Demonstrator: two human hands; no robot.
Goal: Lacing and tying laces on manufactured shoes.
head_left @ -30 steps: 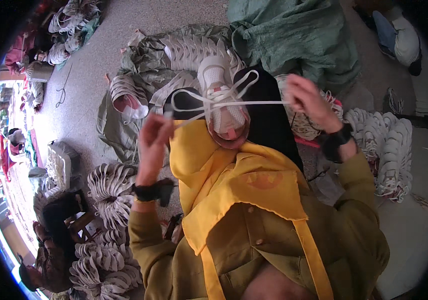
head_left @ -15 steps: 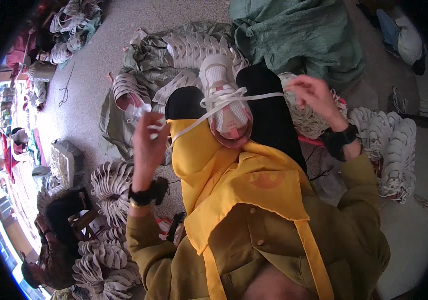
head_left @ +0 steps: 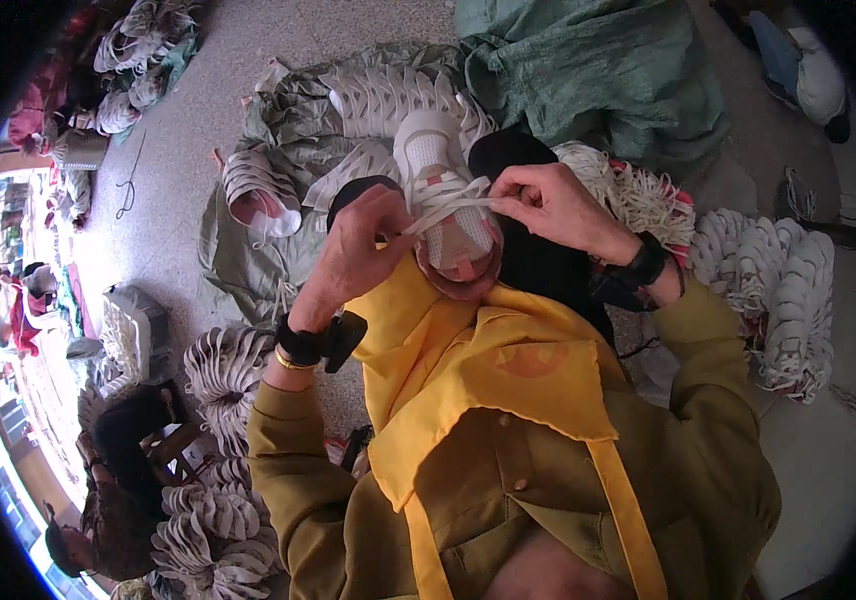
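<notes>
A white and pink sneaker (head_left: 458, 240) rests between my knees, its toe pointing away from me and its pink heel close to the apron. Crossed over its tongue area is a white shoelace (head_left: 448, 205). My left hand (head_left: 360, 245) is closed at the left side of the shoe, pinching one part of the lace. On the right, my right hand (head_left: 553, 208) pinches another part between thumb and fingers. The lace runs between the two hands across the shoe top. Exactly how it loops at the fingertips is too small to tell.
Stacked white shoe parts (head_left: 383, 100) lie on a grey-green sheet (head_left: 233, 260) beyond my knees. A pile of white laces (head_left: 648, 195) sits at right, near bundled shoe parts (head_left: 768, 290). A green sack (head_left: 598, 80) is at the back. Another person (head_left: 113, 500) sits far left.
Both hands have come inward from either side to the shoe and now pinch the lace close to it. The long lace ends that stretched out sideways are drawn in.
</notes>
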